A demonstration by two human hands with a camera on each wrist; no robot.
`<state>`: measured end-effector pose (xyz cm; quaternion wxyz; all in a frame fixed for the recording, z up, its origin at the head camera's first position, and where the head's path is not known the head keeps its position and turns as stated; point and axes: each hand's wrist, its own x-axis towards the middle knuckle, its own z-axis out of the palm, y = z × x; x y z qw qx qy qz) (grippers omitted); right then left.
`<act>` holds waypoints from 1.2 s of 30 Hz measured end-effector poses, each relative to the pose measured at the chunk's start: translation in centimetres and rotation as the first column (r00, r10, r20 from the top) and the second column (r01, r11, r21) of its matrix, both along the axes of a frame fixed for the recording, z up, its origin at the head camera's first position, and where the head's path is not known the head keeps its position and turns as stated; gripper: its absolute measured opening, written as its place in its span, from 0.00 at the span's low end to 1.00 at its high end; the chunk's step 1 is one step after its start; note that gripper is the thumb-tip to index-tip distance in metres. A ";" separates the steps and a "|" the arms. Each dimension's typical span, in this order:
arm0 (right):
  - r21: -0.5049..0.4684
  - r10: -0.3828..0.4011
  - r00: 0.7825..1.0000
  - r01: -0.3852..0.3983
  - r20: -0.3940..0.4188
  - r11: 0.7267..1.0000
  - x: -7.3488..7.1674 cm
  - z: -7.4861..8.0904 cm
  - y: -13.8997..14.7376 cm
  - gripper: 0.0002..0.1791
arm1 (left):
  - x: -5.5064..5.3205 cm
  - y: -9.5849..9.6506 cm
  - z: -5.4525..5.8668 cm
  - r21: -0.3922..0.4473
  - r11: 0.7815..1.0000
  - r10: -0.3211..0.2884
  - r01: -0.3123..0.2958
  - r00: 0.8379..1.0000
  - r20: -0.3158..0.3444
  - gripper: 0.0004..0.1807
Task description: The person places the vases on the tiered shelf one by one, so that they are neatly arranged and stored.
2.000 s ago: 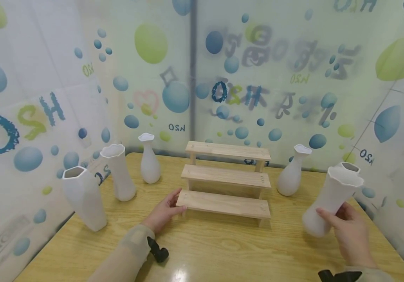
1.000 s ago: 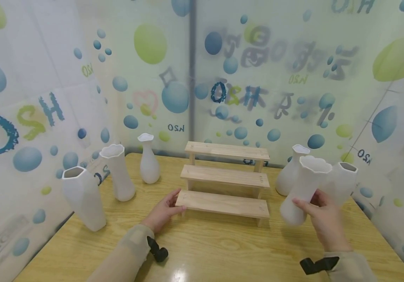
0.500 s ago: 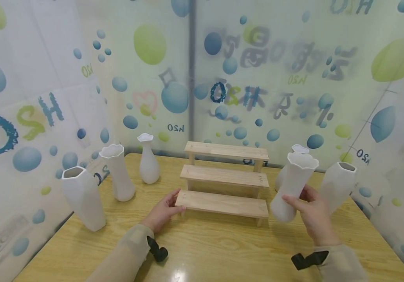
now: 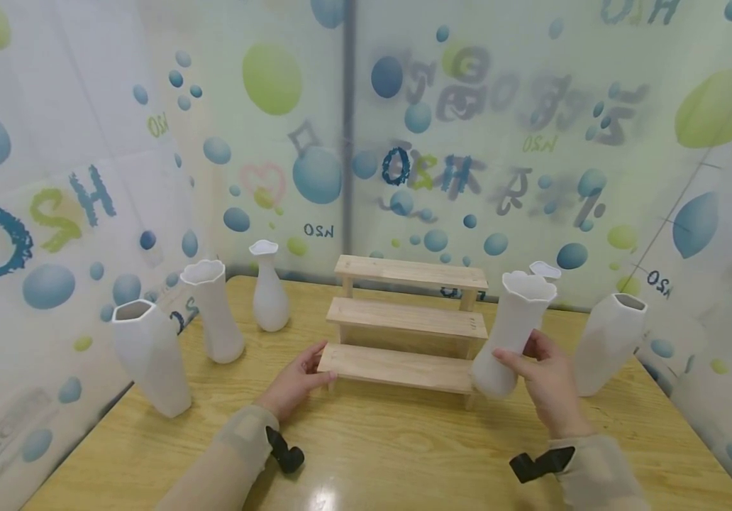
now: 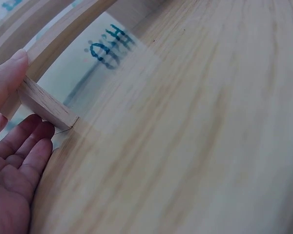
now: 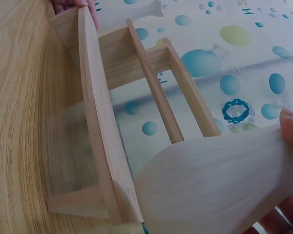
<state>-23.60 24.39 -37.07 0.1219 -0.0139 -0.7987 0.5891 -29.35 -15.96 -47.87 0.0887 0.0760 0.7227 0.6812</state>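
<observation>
My right hand (image 4: 550, 383) grips a white vase (image 4: 511, 319) with a scalloped rim, thumb across its near side. The vase leans slightly, and its base overlaps the right end of the lowest step in the head view. In the right wrist view, the rounded base of this vase (image 6: 210, 180) appears close beside the end of the step. The three-tier wooden display stand (image 4: 404, 365) stands mid-table. At its left end, my left hand (image 4: 296, 381) holds the lowest step between thumb and fingers; the left wrist view shows the fingers (image 5: 34, 161) curled near a leg.
On the left stand a faceted vase (image 4: 152, 358), a scalloped vase (image 4: 219, 319) and a narrow-necked vase (image 4: 270, 294). Another faceted vase (image 4: 608, 344) stands at the right. A narrow-necked vase (image 4: 546, 270) is mostly hidden behind the held one. Patterned curtains (image 4: 468, 142) surround the wooden table (image 4: 398, 454).
My right hand has carried the scalloped vase leftward from the table's right side to the stand's right end, uncovering the faceted vase there. The left hand has kept its place.
</observation>
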 end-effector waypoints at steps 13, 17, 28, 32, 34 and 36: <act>-0.065 0.077 0.997 -0.077 -0.011 0.995 -0.7 0.1 -1.7 0.40 | -0.1 0.1 -0.2 -0.006 1.000 0.017 -0.017 1.000 -0.005 0.44; -0.094 0.087 0.996 -0.087 -0.004 0.992 -1.0 0.1 -2.3 0.39 | -0.1 0.1 -0.2 -0.007 1.000 0.025 -0.025 1.000 -0.011 0.43; -0.118 0.111 0.993 -0.106 0.034 0.987 -1.7 0.2 -3.7 0.40 | -0.1 0.0 -0.2 0.000 1.000 0.004 -0.004 1.000 -0.003 0.44; -0.129 0.116 0.993 -0.111 0.034 0.985 -1.9 0.2 -4.4 0.40 | -0.1 0.0 -0.1 -0.003 1.000 -0.003 0.003 1.000 -0.003 0.44; -0.131 0.123 0.992 -0.118 0.029 0.984 -2.0 0.1 -4.7 0.39 | -0.1 0.0 -0.2 -0.001 1.000 -0.003 0.003 1.000 0.001 0.44; -0.131 0.132 0.991 -0.128 0.028 0.983 -2.1 0.1 -5.0 0.39 | -0.1 0.0 -0.2 0.000 1.000 -0.004 0.004 1.000 0.004 0.44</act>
